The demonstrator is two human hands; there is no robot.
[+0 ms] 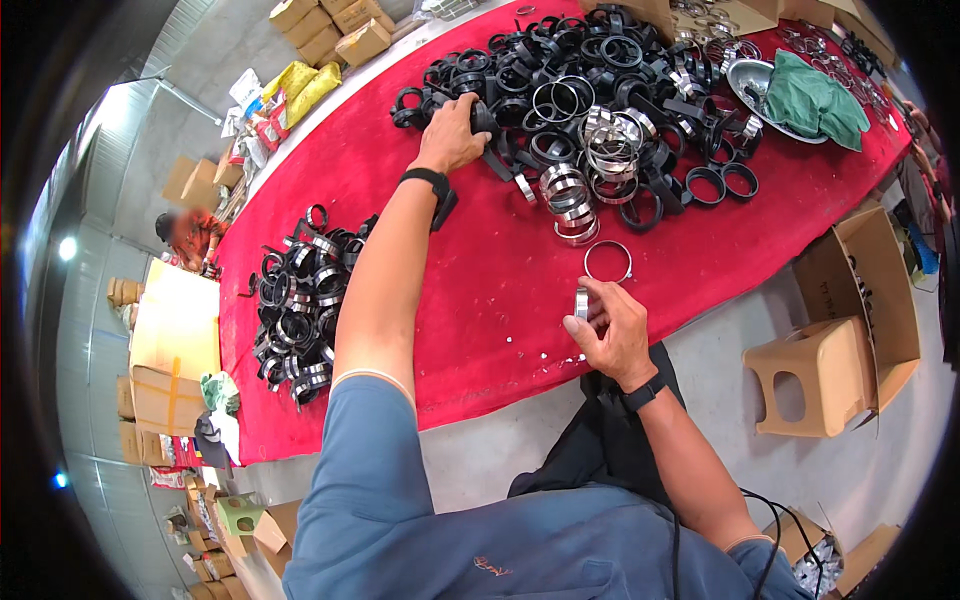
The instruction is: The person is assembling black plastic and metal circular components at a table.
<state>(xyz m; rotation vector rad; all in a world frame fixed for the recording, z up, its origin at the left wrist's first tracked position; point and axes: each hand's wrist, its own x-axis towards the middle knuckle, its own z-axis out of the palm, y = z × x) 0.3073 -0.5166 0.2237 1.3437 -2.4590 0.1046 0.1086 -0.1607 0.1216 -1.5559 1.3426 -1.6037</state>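
Note:
My left hand reaches to the near-left side of a large heap of black ring-shaped parts. Its fingers are closed round a black part at the heap's edge, most of it hidden under the hand. Low over the table's near side, my right hand pinches a narrow silver metal ring between thumb and fingers. Just beyond it lies a thin, wider metal hoop on the red cloth. A run of stacked silver rings leans against the near side of the heap.
Black parts with silver bands form a second pile on the left. A metal bowl under green cloth sits at the right. A tan stool and an opened carton stand beside the table. Another person is far left.

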